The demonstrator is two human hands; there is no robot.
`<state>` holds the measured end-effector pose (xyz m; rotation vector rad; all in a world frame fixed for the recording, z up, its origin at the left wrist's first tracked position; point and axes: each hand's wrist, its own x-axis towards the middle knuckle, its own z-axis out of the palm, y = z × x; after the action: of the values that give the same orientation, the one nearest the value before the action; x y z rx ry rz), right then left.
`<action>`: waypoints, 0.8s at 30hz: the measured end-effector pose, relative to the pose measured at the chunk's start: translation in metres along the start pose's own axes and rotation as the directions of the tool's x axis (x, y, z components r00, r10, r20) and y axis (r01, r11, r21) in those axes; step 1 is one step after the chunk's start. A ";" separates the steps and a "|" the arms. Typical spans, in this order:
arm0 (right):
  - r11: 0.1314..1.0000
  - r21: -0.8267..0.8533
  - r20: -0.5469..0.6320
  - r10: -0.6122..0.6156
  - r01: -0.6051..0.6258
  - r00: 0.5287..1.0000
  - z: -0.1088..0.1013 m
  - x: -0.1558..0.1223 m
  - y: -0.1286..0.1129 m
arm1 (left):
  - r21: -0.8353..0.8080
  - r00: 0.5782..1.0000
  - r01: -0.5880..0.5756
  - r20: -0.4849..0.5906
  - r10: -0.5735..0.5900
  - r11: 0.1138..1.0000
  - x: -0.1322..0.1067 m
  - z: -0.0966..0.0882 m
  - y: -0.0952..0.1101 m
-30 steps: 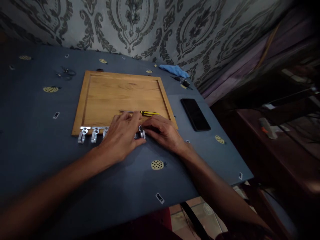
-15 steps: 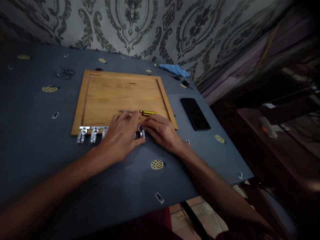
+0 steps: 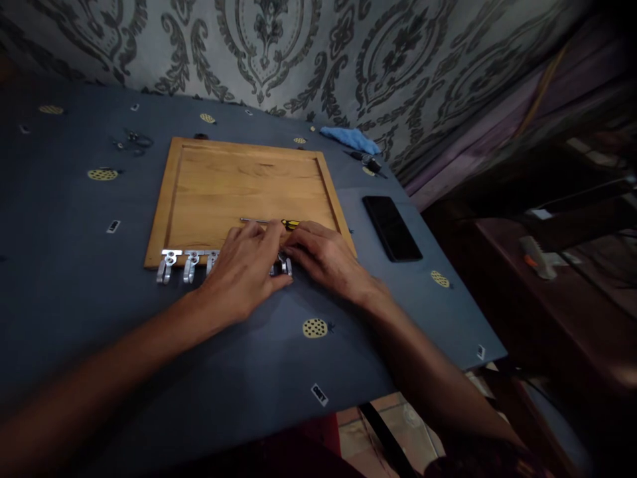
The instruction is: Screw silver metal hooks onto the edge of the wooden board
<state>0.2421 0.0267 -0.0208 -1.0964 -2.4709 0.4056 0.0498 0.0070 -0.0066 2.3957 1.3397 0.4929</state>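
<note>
A square wooden board (image 3: pixel 249 189) lies on the blue patterned table (image 3: pixel 74 318). A metal hook rail (image 3: pixel 186 261) runs along the board's near edge, with hooks hanging toward me. My left hand (image 3: pixel 243 269) lies over the rail's middle, fingers curled down on it. My right hand (image 3: pixel 326 255) rests at the rail's right end, its fingertips pinched at a hook (image 3: pixel 284 264). A yellow-handled screwdriver (image 3: pixel 271 222) lies on the board just beyond both hands, its handle partly hidden by my right hand.
A black phone (image 3: pixel 391 227) lies right of the board. A blue cloth (image 3: pixel 351 138) and small dark items (image 3: pixel 369 162) sit by the patterned wall. Scissors (image 3: pixel 132 141) lie at the far left. The table's right edge drops to dark furniture (image 3: pixel 547 265).
My right hand has shifted slightly forward and now covers more of the screwdriver's yellow handle. My left hand stays on the rail.
</note>
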 end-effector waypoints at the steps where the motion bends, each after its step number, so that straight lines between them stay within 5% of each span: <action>1: 1.000 0.003 0.002 0.001 -0.001 1.000 0.000 0.000 0.000 | -0.002 1.000 0.000 0.002 0.000 1.000 0.000 0.000 0.000; 24: 0.999 -0.031 0.177 0.047 -0.042 0.983 -0.016 0.019 -0.006 | 0.008 0.999 0.005 -0.032 -0.005 1.000 -0.001 0.002 -0.001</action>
<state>0.2345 0.0388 0.0006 -1.1751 -2.6169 0.5045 0.0495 0.0064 -0.0089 2.4003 1.3633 0.5278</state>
